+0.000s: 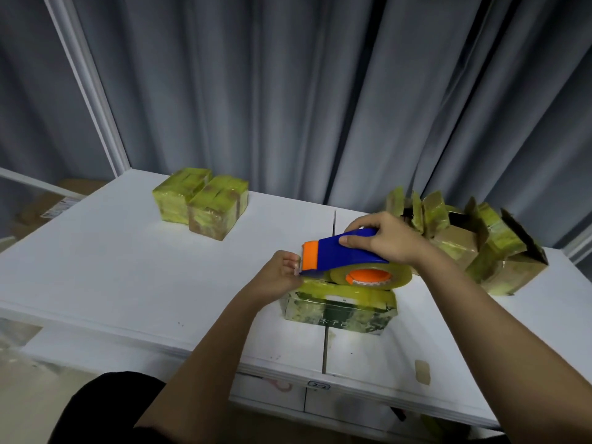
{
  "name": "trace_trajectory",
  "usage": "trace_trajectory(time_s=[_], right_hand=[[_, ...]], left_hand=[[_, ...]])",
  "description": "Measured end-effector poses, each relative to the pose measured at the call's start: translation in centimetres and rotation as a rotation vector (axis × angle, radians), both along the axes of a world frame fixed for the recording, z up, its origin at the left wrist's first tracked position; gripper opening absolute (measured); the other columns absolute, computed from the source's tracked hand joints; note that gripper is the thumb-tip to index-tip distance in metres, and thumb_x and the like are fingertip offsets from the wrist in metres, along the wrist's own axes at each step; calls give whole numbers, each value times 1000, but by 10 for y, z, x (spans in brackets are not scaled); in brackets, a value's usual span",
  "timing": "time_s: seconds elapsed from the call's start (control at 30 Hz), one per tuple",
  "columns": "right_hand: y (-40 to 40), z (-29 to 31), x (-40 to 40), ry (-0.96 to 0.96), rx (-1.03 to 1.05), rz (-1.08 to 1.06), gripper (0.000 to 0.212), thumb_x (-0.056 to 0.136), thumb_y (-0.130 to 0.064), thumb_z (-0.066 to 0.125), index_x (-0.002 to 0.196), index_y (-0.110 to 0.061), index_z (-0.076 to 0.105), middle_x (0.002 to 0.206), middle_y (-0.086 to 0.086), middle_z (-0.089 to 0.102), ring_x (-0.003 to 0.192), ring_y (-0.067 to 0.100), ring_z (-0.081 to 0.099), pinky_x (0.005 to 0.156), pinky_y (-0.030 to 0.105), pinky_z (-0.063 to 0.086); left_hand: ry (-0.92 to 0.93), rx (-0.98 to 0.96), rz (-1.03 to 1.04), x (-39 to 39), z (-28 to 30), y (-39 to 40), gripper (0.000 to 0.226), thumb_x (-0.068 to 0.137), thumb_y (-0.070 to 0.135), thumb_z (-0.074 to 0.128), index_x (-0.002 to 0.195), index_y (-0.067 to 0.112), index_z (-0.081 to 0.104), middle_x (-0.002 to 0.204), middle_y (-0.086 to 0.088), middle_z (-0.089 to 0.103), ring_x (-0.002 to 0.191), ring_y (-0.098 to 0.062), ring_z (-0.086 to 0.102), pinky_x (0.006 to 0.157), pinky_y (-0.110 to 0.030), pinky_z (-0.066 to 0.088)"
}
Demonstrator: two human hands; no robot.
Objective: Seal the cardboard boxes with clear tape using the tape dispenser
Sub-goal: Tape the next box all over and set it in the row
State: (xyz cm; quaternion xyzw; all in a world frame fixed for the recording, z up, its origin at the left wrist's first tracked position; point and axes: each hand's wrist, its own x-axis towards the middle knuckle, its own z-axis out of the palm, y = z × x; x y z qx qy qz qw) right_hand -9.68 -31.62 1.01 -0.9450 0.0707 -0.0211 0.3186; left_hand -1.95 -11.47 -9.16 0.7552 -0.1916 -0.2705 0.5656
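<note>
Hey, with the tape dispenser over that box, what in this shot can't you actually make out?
Head view only:
- Top of the box: covered by the tape dispenser and the left hand.
- Tape end: blurred at the left fingertips.
- Box print: too small to read.
- Open boxes: partly hidden behind the right hand.

Packing room: curtain [288, 91], taped boxes [205, 203]

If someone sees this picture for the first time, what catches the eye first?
First, the blue and orange tape dispenser at the centre, gripped by the right hand above a tape-wrapped box, while the left hand pinches at its orange front end. Next, two sealed yellowish boxes at the table's far left, and a heap of open-flapped boxes at far right.
</note>
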Motion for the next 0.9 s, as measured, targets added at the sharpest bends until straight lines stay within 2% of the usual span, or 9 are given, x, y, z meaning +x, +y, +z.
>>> trace_trajectory(time_s=[0.1,0.2,0.27,0.33,0.4,0.5,0.63,0.77,0.9], right_hand=[[-2,16,-5,-17,-15,-16,31,78,-53,69,102,-34,68,94,-9,67,79,11,66,65,25,54],[-3,29,-18,61,112,7,68,57,-63,78,119,-42,57,106,-9,64,90,11,67,76,32,59],[1,31,-26,123,8,76,98,46,-67,83,133,-48,41,120,-14,56,104,10,60,86,36,57],[7,27,-31,128,-231,123,109,49,-60,86,140,-50,27,125,-15,44,109,11,50,91,34,51],[10,25,-36,57,-373,153,99,61,-46,85,140,-46,26,119,-13,39,105,12,49,86,31,50],[2,28,-46,-95,-322,139,76,64,-47,82,125,-45,37,116,-15,49,100,11,55,79,32,54],[-3,29,-58,-330,-137,92,67,63,-52,83,118,-45,45,110,-24,54,95,2,58,75,30,55],[6,25,-66,-371,-108,83,64,61,-62,70,117,-51,40,107,-32,50,94,-2,56,73,20,50],[-2,23,-74,-385,-143,48,67,66,-46,78,121,-49,40,105,-37,48,93,-4,56,69,17,47]], left_hand=[[122,-125,5,8,11,4,18,86,2,56,98,14,56,95,-2,58,89,-11,56,80,-22,45],[169,-158,80,15,38,1,21,98,21,48,81,14,57,82,-2,58,80,-12,55,87,-28,42],[44,-43,39,20,50,-2,31,98,40,45,90,14,59,90,-1,61,87,-11,57,90,-30,39],[-27,37,6,22,57,-5,37,95,46,48,109,12,56,108,-2,61,104,-13,56,93,-30,37],[-27,54,-5,23,63,-7,35,96,46,46,108,14,56,107,-1,62,105,-14,57,97,-31,37],[-22,7,13,23,69,-9,35,98,44,42,97,16,61,97,-2,66,101,-18,61,104,-36,37],[-28,-73,151,20,87,-17,18,95,29,56,93,12,63,91,-4,66,85,-13,61,88,-30,45],[-54,-165,242,24,110,-23,16,91,20,61,76,14,61,78,-5,61,81,-18,56,92,-36,48],[-148,-236,452,28,126,-15,23,91,18,62,69,17,55,66,-1,53,64,-11,50,68,-25,43]])
